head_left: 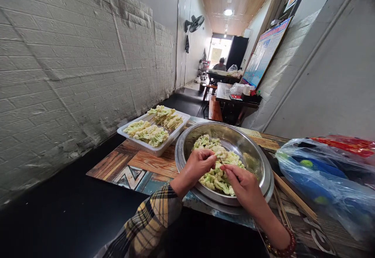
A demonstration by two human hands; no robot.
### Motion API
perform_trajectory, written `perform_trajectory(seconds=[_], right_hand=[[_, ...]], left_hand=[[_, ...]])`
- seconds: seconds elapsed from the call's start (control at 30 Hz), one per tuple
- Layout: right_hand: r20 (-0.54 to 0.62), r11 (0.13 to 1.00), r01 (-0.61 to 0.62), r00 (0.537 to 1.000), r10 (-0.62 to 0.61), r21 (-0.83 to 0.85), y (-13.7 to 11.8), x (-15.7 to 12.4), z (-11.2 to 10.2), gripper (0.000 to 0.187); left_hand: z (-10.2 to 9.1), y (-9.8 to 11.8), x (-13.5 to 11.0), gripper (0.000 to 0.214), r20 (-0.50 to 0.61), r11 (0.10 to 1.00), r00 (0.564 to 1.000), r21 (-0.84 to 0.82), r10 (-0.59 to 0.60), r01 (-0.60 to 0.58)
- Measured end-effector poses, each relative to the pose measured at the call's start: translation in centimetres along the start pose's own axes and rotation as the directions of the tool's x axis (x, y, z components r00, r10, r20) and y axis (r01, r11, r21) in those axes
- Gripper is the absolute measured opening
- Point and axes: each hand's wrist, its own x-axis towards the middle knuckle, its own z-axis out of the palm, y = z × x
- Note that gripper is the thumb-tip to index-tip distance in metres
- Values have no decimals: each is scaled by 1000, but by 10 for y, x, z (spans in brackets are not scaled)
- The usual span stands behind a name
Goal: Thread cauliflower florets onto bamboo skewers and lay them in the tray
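Observation:
A large steel bowl (249, 145) on the table holds a heap of cauliflower florets (218, 174). Both hands hover over the heap. My left hand (199, 164) is closed, its fingers pinched on a floret near the middle of the bowl. My right hand (244, 185) is closed too, fingertips pressed together right beside the left ones, seemingly on a thin skewer. A white tray (159, 148) to the left carries skewered cauliflower (155, 127).
Wooden skewers (293, 197) lie right of the bowl, by a blue plastic bag (328, 176). A white brick wall (73, 63) runs along the left. Farther down the narrow room stand tables (231, 96), and a person (220, 65) sits at the back.

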Motion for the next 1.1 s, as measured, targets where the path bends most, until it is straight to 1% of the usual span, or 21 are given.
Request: perform_trajectory(seconds=[0.17,0.37,0.5,0.67,0.83,0.93,1.03,1.1], right_hand=[[-24,1000,12,1000,-12,-5,-1,0,1,28],[-16,1000,12,1000,-13,-21,-3,1,2,28],[-22,999,0,1000,-1,-36,-4,2,2,28],[-1,1000,-28,1000,28,7,-7,5,0,29],[2,998,-57,998,57,37,-9,7,0,26],[37,996,-66,997,63,67,-11,7,-2,26],[85,990,-82,994,73,110,-13,6,-3,26],[96,988,-94,992,82,124,-13,6,-4,28]], left_hand=[[1,6,-1,34,23,1000,999,9,-26,26],[3,9,-3,29,52,998,999,64,-1,-3],[6,11,-5,27,72,996,997,86,-10,4],[5,7,-3,31,99,1000,995,-19,-14,16],[2,1,0,38,75,1000,997,-5,30,-30],[2,0,1,42,82,1000,996,-8,28,-28],[1,0,1,41,18,997,999,-62,49,-47],[2,1,1,40,-16,994,998,-89,67,-68]])
